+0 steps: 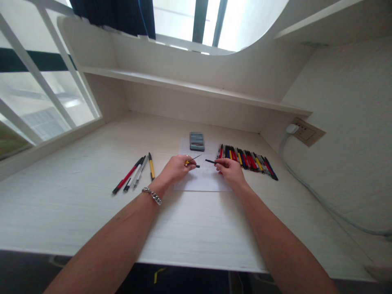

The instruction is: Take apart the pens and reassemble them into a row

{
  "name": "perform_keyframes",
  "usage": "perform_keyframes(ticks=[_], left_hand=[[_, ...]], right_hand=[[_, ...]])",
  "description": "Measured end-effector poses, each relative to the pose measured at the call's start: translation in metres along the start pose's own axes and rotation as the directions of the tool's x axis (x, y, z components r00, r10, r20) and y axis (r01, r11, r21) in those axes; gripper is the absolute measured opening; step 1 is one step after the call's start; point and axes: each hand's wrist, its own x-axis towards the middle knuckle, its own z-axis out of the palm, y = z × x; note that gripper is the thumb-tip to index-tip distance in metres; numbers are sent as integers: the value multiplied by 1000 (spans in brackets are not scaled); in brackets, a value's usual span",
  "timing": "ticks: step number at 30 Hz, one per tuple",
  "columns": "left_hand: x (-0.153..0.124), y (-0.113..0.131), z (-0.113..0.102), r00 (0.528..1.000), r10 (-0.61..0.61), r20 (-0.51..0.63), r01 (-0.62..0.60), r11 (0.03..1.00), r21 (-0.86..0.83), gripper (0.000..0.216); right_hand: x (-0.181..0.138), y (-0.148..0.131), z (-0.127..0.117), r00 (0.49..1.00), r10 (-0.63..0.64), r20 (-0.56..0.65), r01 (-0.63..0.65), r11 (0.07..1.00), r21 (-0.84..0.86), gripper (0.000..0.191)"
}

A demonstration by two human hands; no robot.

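My left hand (178,168) is closed over the sheet of white paper (202,185), pinching a slim pen part (196,157) with a yellow end and a thin dark tip. A small black piece (197,166) also sticks out from its fingertips. Opposite it, my right hand (230,170) grips a slim black pen part (210,161) that points left; the two parts are apart. Beyond the hands, a small grey-and-black case (197,141) lies on the paper. Which pen parts these are exactly is too small to tell.
A row of several pens (249,160) in red, black, blue and yellow lies right of the paper. To the left are a red pen (128,175), white and clear pens and a yellow pen (151,166). A plugged-in cable (286,159) runs down the right wall beneath the shelf (196,87).
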Motion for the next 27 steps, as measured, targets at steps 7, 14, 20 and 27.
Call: perform_keyframes(ticks=[7,14,20,27], left_hand=[[2,-3,1,998,-56,-35,58,996,63,22],[8,-5,6,994,-93,-58,102,980,170,25],[11,-6,9,992,-98,-76,113,971,212,26],[18,-6,11,980,-176,-89,193,951,242,25]], right_hand=[[1,3,-1,990,-141,-4,136,962,-237,21],[3,-7,4,974,-220,-48,176,878,-444,21],[6,-7,5,958,-285,-42,215,806,-551,23],[15,-4,5,964,-264,6,208,744,-635,21]])
